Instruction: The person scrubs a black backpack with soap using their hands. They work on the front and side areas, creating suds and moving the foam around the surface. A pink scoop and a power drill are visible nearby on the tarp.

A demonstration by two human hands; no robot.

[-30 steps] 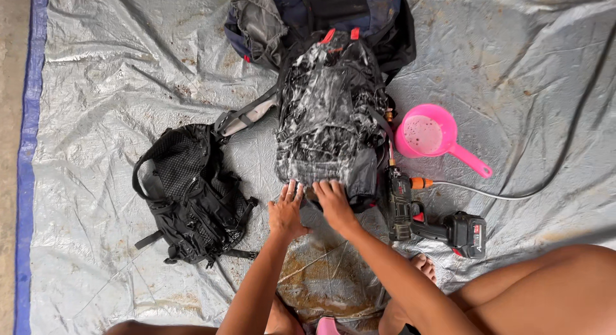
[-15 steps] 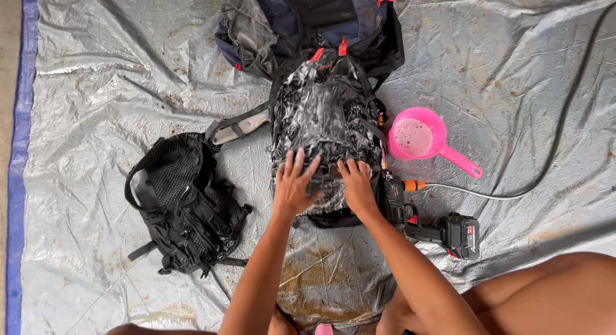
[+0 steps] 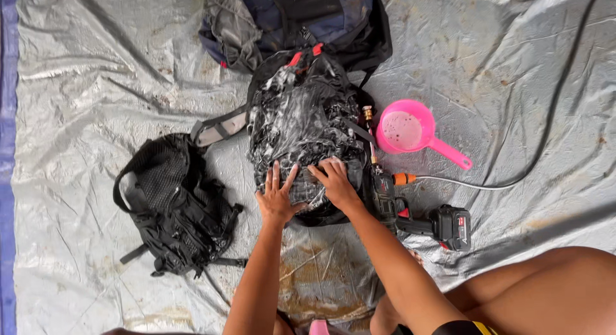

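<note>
Fingers first: on my left hand [image 3: 277,199] they are spread flat and open, pressing palm-down on the lower end of the soapy black backpack [image 3: 305,126], gripping nothing. My right hand [image 3: 333,181] lies just beside it on the same lower end, fingers loosely bent against the wet fabric, also open and holding nothing that I can see.

I take that backpack as my landmark. It lies lengthwise in the middle of the grey tarp [image 3: 83,72], covered in white suds, with two red pull tabs at its far end and a grey strap trailing off its left side. Touching its far end lies a dark blue bag [image 3: 301,17], partly unfolded. To its left, near but apart, sits a second black backpack [image 3: 173,207] with mesh panels, dry-looking. Along its right edge rests a cordless spray gun [image 3: 410,210] with a battery pack, its brass nozzle pointing away from me; a thin hose [image 3: 507,181] runs from it off to the right. Further right of the landmark sits a pink dipper [image 3: 410,133] holding foamy water. My bare leg [image 3: 545,290] shows at the lower right.
</note>
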